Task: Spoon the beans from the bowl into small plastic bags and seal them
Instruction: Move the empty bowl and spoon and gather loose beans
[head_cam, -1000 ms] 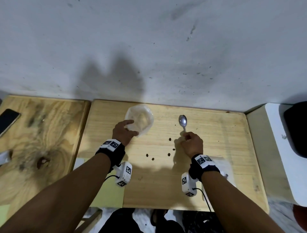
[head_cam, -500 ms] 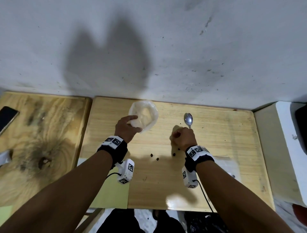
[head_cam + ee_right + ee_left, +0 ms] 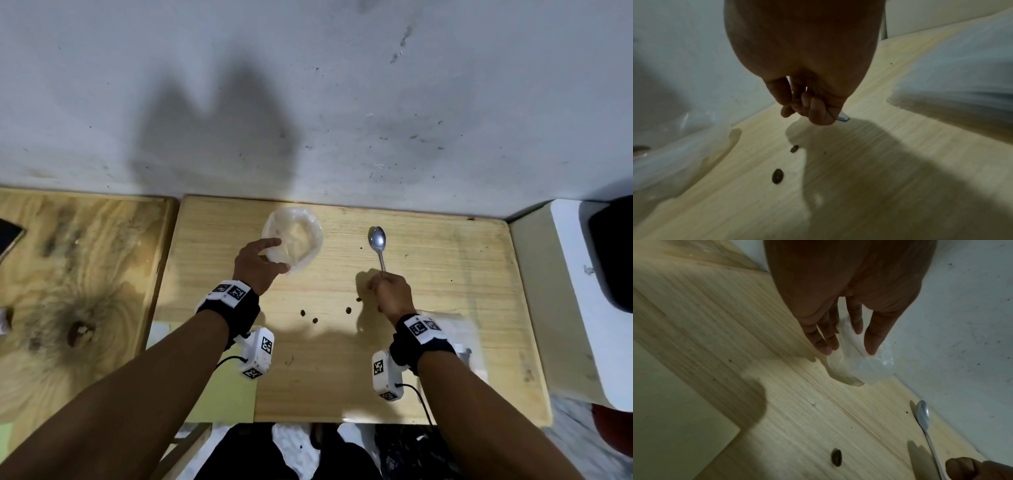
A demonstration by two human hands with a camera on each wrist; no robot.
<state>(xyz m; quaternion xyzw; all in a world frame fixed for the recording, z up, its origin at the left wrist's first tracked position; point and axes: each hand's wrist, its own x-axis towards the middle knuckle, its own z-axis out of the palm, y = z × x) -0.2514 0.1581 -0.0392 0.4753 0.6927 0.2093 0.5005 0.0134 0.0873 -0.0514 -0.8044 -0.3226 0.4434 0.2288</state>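
My right hand [image 3: 390,294] slid back along the spoon [image 3: 377,244], more handle showing now. One bean fewer near the spoon; four beans [image 3: 314,320] left.

My right hand [image 3: 390,296] covers the lower end of the spoon [image 3: 377,244] handle in the head view. In the right wrist view I see only a sliver of metal past my curled fingers [image 3: 819,113], and the plastic bags [image 3: 962,78] there are smeared with blur. A phone [image 3: 8,236] is cut off at the left edge.
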